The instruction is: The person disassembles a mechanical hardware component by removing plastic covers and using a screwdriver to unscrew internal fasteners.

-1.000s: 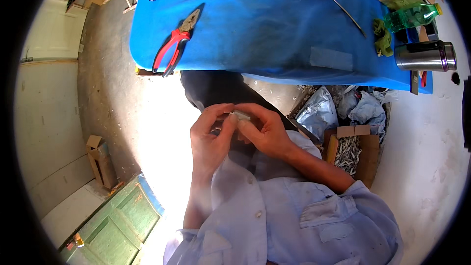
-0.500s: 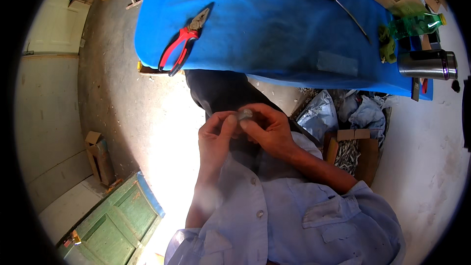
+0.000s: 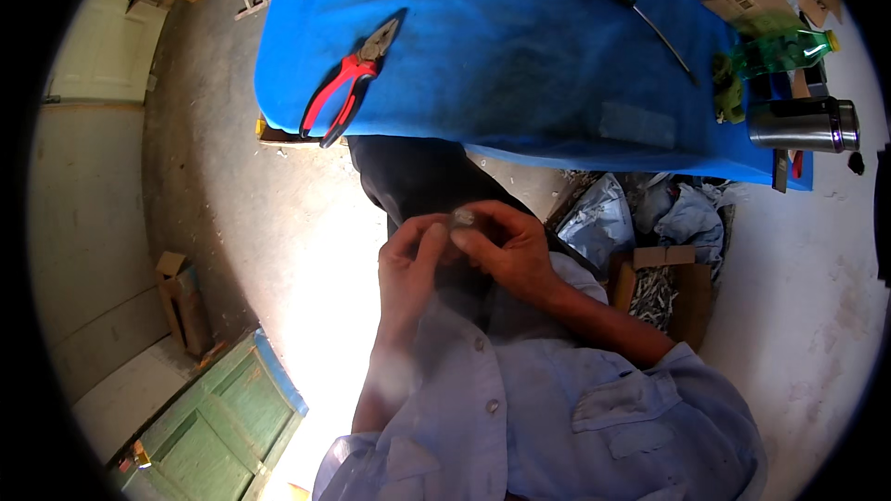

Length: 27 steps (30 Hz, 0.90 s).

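Above my lap, my left hand (image 3: 408, 255) and my right hand (image 3: 509, 246) meet at the fingertips. Between their thumbs and fingers they pinch a small grey metal piece (image 3: 461, 218), too small and too covered by fingers to name. Ahead of my hands is a table with a blue cloth (image 3: 520, 56). Pliers with red and black handles (image 3: 351, 83) lie near its front left edge, jaws pointing away. Further right on the cloth rests a screwdriver (image 3: 636, 9) with a green handle.
At the table's right stand a steel flask (image 3: 804, 124), a green plastic bottle (image 3: 784, 52) and a cardboard box (image 3: 754, 7). Below that side, an open carton (image 3: 691, 301) holds many thin metal pieces, beside grey bags (image 3: 599, 218). A green wooden panel (image 3: 218, 427) is at the lower left.
The view has shifted slightly. Both hands keep their pinch on the small metal piece, which looks slightly turned between the fingers. The tools on the table have not moved.
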### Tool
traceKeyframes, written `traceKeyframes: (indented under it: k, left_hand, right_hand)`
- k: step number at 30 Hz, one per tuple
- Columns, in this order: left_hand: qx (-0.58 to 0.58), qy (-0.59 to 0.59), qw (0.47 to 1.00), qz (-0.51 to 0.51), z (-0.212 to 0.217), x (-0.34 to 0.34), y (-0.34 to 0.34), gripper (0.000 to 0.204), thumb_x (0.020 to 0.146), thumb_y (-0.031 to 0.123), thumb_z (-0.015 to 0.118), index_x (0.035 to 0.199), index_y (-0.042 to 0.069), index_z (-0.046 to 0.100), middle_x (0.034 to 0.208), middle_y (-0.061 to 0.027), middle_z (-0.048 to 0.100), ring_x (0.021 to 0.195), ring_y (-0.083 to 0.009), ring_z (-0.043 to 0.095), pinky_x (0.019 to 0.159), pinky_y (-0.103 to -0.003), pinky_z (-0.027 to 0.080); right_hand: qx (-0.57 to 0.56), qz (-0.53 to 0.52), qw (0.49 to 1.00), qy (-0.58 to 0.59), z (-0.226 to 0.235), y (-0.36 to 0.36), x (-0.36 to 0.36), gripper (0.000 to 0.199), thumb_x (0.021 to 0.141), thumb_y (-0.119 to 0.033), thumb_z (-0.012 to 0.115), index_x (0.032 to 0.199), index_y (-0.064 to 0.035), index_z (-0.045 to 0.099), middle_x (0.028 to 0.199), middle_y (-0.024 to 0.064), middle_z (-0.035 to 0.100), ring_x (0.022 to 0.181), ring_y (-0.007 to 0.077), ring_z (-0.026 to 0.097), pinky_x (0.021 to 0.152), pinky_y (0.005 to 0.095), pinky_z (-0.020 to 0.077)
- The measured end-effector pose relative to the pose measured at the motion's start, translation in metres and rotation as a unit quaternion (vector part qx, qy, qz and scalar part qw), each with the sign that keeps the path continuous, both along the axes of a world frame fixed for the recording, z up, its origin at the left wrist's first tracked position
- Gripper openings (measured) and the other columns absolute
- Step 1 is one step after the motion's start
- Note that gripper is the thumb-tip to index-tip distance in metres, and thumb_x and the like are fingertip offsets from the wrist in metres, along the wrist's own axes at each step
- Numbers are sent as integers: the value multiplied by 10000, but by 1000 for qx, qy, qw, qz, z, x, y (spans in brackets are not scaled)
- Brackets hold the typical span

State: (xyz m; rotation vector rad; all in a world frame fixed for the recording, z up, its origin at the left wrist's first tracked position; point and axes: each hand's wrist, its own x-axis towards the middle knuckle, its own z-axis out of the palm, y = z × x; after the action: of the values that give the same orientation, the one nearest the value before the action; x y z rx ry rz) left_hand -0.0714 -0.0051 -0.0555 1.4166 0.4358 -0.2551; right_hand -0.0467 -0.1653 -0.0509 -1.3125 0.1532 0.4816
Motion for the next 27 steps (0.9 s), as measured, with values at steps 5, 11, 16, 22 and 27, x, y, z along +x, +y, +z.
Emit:
traceKeyframes:
  k: [5,11,16,22,27]
  left_hand:
    - [-1,23,1000,-9,10,1,-2,236,951,112,680,1154,-8,678,1011,-68,716,896,-128,670,824,-259,522]
    - [-11,55,998,-20,7,-2,3,232,915,125,724,1104,-6,692,984,-68,726,923,-131,676,841,-264,521]
    - [-7,-12,1000,-11,6,-3,9,174,947,96,698,1085,-7,671,940,-69,719,763,-110,664,713,-255,544]
    - [-74,-5,990,119,-1,-3,37,186,935,130,715,1063,19,639,839,-90,703,708,-138,646,702,-274,527]
    - [-17,3,977,212,-21,-3,86,359,926,292,689,1031,-47,639,843,-96,677,703,-135,594,690,-274,493]
  right_hand:
    - [-1,3,1000,13,1,-3,1,260,952,-141,688,1154,18,648,931,66,702,773,105,660,661,238,533]
    - [-20,1,999,47,1,-1,0,262,940,-165,689,1136,7,666,921,66,699,712,101,645,593,233,509]
    - [-22,0,999,47,4,0,3,231,947,-160,687,1114,-1,668,877,50,683,675,91,623,560,227,489]
    - [7,-30,998,50,1,2,3,158,1001,-166,617,1031,-16,657,723,18,598,551,86,545,475,234,423]
    - [3,-29,999,38,-5,3,4,186,1029,-177,567,980,-19,650,693,14,561,519,88,501,456,242,400]
